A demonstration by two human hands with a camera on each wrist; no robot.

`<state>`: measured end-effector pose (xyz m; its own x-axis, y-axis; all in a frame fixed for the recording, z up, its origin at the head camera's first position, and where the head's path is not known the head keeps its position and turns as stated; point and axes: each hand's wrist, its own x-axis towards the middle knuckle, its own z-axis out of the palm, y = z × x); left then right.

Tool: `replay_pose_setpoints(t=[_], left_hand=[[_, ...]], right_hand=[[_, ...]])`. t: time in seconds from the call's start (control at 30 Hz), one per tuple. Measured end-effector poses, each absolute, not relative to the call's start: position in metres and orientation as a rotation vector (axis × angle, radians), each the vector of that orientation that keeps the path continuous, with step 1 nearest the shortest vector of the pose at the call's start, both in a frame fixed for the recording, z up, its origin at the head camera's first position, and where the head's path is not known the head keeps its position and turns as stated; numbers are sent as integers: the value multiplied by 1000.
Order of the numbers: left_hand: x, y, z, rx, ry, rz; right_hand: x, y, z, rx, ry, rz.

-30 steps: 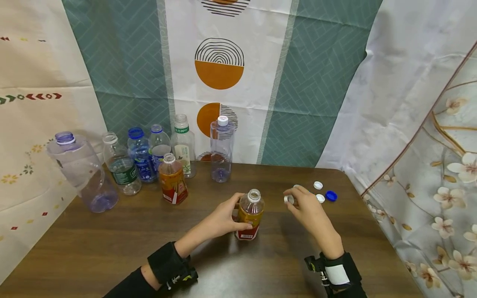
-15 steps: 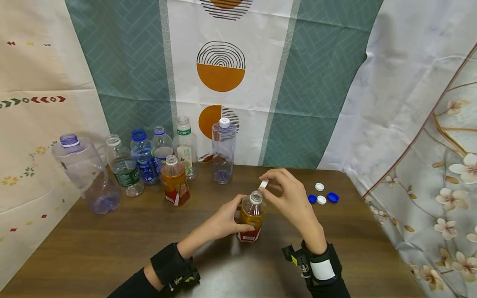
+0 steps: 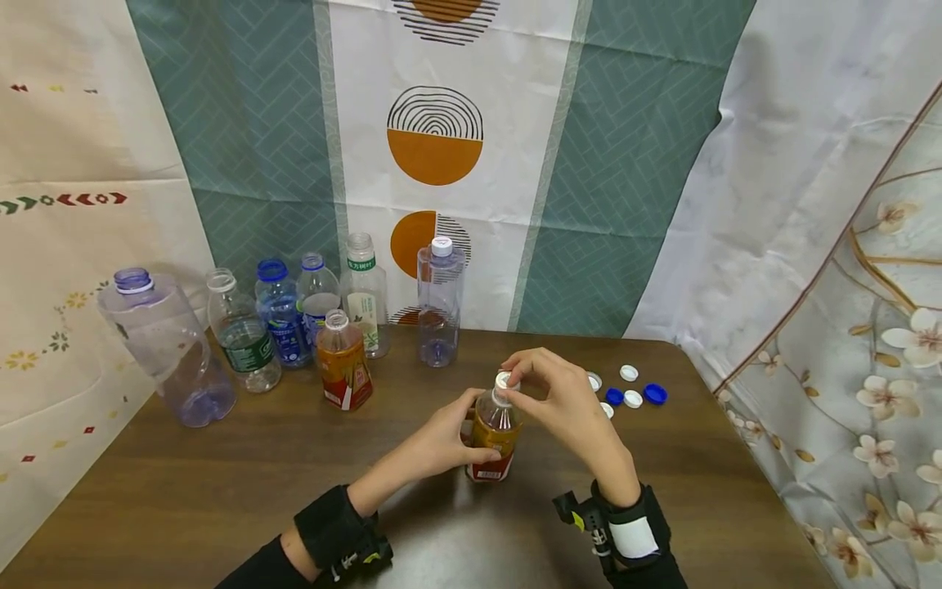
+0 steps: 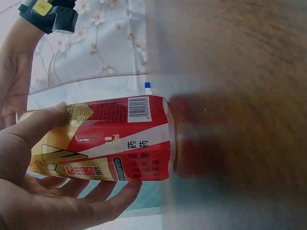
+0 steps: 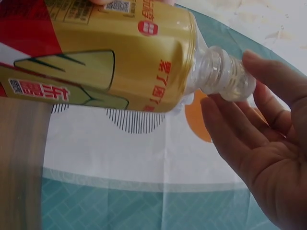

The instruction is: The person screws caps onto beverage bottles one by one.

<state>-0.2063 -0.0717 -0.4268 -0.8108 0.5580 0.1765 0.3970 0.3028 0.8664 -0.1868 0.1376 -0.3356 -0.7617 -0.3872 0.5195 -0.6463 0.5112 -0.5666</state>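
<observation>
Near the middle of the table, a drink bottle with a gold and red label stands upright. My left hand grips it from the left, thumb across the front of the label; the left wrist view shows the fingers curled behind the label. At the bottle's mouth, my right hand pinches a white bottle cap between thumb and fingers. In the right wrist view the fingertips meet the cap over the clear neck.
Several loose caps, including a blue cap and a white cap, lie at the right. Back left stand several uncapped bottles, among them a big clear bottle and another gold-red bottle. A capped clear bottle stands by the cloth.
My right hand has carried the white cap leftward from beside the loose caps onto the bottle's mouth. My left hand keeps its grip on the bottle, which stays in place.
</observation>
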Motion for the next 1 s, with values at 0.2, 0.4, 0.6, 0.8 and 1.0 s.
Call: replay_pose_setpoints(t=[0.2, 0.4, 0.6, 0.8, 1.0], left_hand=[[-205, -72, -428, 896, 2378, 1555], [-207, -72, -427, 901, 2367, 1556], [-209, -70, -424, 920, 2370, 1559], [-206, -69, -424, 933, 2445, 1496], [-204, -65, -427, 975, 2454, 1480]], right_hand=[[-185, 140, -335, 908, -2478, 1131], [-187, 142, -333, 942, -2487, 1006], [-187, 144, -328, 986, -2494, 944], [-188, 145, -327, 1055, -2491, 921], [-187, 146, -326, 1138, -2459, 925]])
